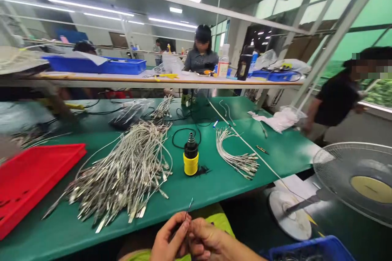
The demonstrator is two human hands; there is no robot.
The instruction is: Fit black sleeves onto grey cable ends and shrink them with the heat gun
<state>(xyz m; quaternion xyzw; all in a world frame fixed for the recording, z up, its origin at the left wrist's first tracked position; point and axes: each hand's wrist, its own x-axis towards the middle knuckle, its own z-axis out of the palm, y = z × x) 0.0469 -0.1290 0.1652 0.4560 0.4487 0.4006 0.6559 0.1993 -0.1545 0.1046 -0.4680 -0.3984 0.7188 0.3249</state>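
Observation:
At the bottom of the view, my left hand and my right hand meet in front of the bench edge. Their fingers pinch a thin wire, whose frayed tip sticks up, and the fingers hide the rest of it. Beyond them on the green bench mat lies a large heap of metal-ended cables. A smaller fanned bundle of cables lies to the right. A yellow and black cylindrical device stands between them, with a black cable looped behind it.
A red tray lies at the bench's left. A blue bin sits low at the right, by a standing fan. Across the bench, a shelf holds a blue tray and bottles. Several co-workers stand beyond it, and white plastic lies on the bench.

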